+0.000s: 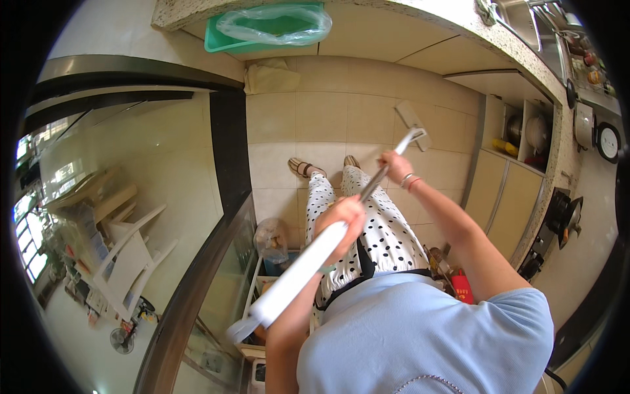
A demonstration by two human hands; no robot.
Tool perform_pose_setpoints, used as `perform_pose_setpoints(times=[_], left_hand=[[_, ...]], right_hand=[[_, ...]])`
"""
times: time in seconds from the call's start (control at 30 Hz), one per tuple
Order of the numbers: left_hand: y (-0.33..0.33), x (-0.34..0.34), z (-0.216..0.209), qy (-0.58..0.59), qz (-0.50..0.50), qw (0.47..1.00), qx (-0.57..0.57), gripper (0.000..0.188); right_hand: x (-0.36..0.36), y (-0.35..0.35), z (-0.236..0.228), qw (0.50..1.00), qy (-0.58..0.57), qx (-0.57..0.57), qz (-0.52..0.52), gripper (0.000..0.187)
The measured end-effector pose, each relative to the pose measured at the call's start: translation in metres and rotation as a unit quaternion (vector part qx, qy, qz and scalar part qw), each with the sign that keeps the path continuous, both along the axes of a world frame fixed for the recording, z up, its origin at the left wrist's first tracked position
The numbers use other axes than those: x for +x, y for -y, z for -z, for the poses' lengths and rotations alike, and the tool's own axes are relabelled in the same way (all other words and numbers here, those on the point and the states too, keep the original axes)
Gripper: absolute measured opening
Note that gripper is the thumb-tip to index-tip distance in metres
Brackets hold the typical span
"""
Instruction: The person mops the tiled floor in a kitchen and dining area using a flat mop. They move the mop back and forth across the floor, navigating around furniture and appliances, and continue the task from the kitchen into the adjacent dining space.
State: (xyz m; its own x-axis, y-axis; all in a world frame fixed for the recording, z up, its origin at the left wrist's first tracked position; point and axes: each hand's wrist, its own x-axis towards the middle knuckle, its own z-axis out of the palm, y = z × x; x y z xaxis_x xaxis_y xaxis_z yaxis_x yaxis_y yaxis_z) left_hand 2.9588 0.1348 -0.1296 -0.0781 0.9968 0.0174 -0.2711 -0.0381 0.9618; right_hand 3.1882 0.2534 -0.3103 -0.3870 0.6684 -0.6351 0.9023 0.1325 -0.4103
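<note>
Both my hands grip a long-handled flat mop (298,274), held slantwise across my body. My left hand (340,223) is closed round the thick white upper part of the handle. Farther down, my right hand (396,168) wraps round the shaft near the white lower section. The narrow grey-beige mop head (411,123) lies on the tiled floor (321,121), ahead of my feet and to the right. Slight motion blur softens the handle's top end and my left hand.
A green bin (226,38) with a clear liner hangs at the far counter. Beneath it lies a pale cloth (272,76). On the left stand a dark door frame (230,151) and a glass panel. Cabinets (505,190) with open shelves line the right. Boxes and bags sit beside my legs.
</note>
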Motion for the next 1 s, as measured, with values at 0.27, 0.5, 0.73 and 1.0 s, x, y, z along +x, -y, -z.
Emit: perform_pose_setpoints(times=[0.27, 0.5, 0.73, 1.0], left_hand=[[0.005, -0.009, -0.022, -0.026, 0.018, 0.999, -0.040, 0.014], [0.069, -0.128, -0.152, -0.222, -0.083, 0.967, -0.096, 0.014], [0.096, -0.124, -0.208, -0.385, -0.115, 0.909, -0.108, 0.020], [0.091, -0.114, -0.165, -0.281, -0.146, 0.948, 0.006, 0.025]], right_hand=[[0.015, 0.022, 0.033, 0.993, -0.037, 0.111, -0.012, 0.006], [-0.199, 0.090, -0.034, 0.976, -0.192, 0.080, -0.069, 0.011], [-0.295, 0.109, -0.066, 0.922, -0.361, -0.046, -0.135, 0.017], [-0.226, 0.062, -0.090, 0.950, -0.219, -0.054, -0.216, 0.017]])
